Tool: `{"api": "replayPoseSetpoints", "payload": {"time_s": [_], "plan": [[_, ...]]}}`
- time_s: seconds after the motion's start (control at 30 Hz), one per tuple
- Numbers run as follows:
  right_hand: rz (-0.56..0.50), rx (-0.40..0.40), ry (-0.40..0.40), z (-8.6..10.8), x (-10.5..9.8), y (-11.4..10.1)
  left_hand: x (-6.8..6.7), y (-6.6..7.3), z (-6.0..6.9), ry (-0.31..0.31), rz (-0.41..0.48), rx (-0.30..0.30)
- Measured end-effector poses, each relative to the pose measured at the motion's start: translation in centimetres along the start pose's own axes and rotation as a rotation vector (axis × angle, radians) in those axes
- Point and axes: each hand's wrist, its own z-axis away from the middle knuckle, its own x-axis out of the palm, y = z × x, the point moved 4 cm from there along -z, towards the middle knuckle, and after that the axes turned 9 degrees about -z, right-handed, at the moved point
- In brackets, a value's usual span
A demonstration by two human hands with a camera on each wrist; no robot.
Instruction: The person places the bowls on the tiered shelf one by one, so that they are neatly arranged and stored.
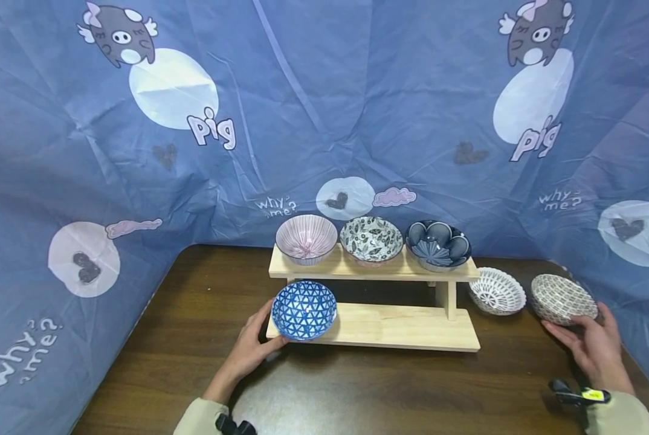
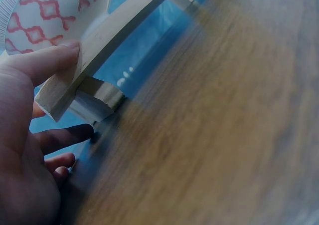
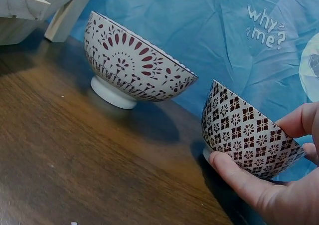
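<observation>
My left hand [image 1: 254, 344] is at the left end of the wooden stand's lower shelf [image 1: 395, 323]. It holds the blue bowl with white triangles [image 1: 304, 310] there, thumb at the front and fingers at the left side. The left wrist view shows the thumb against this bowl's red-patterned outside [image 2: 45, 20], close to the shelf edge; lower fingers extend past the shelf end. Far right, my right hand [image 1: 593, 344] grips a checked bowl [image 1: 561, 299], its outside dark-patterned [image 3: 244, 132], between thumb and fingers. Left of it, a white patterned bowl [image 1: 498, 292] sits on the table.
On the stand's upper shelf [image 1: 357, 270] stand a pink-striped bowl [image 1: 306, 237], a leaf-patterned bowl [image 1: 371, 240] and a dark blue bowl [image 1: 439, 243]. Blue printed cloth [image 1: 324, 109] hangs behind and along both sides of the brown wooden table [image 1: 379, 393].
</observation>
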Motion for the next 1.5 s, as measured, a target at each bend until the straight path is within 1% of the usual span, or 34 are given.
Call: {"api": "replayPoseSetpoints", "payload": {"time_s": [0.07,0.1,0.23,0.3,0.4,0.57,0.63,0.7,0.8,0.87,1.0,1.07,1.17,1.3,1.43,1.5], "plan": [[-0.010,-0.002,0.011,0.2,-0.1,-0.2,0.0,0.0,0.0,-0.003,0.001,-0.004],[-0.028,-0.002,0.000,0.3,-0.2,-0.3,0.0,0.0,0.0,-0.002,0.000,-0.003],[-0.095,-0.018,-0.084,0.8,-0.3,-0.5,0.1,0.0,0.0,0.010,0.009,0.005],[-0.120,-0.022,-0.112,1.0,-0.3,-0.7,0.1,0.0,0.0,0.015,0.016,0.007],[-0.106,-0.028,-0.095,1.3,-0.4,-0.9,0.2,0.1,0.0,0.022,0.014,0.010],[-0.035,-0.023,-0.023,1.6,-0.5,-1.2,0.1,0.1,0.1,0.014,0.005,-0.005],[-0.018,-0.022,0.001,1.7,-0.5,-1.4,0.1,0.0,0.1,0.012,-0.002,0.000],[0.016,-0.028,0.042,1.8,-0.5,-1.5,0.1,0.0,0.0,0.003,-0.004,-0.005],[0.055,-0.036,0.081,2.0,-0.5,-1.6,0.1,-0.1,0.0,-0.006,-0.010,-0.016],[0.050,-0.039,0.069,2.3,-0.4,-1.7,0.1,-0.1,-0.1,-0.011,-0.013,-0.022],[0.017,-0.035,0.008,2.8,0.0,-1.9,0.1,-0.1,-0.1,-0.010,-0.017,-0.017],[0.006,-0.037,-0.010,3.1,0.2,-1.9,0.1,-0.1,-0.2,-0.008,-0.014,-0.017],[-0.049,-0.034,-0.057,3.6,0.5,-2.0,0.1,-0.1,-0.1,-0.006,-0.010,-0.015],[-0.075,-0.038,-0.074,4.2,0.9,-2.1,0.1,-0.1,-0.1,-0.004,-0.016,-0.013],[-0.020,-0.039,-0.055,4.6,1.5,-2.1,0.0,0.0,-0.1,0.002,-0.019,-0.011],[0.046,-0.044,-0.030,4.9,1.8,-2.1,0.0,0.0,-0.1,0.000,-0.019,-0.018]]}}
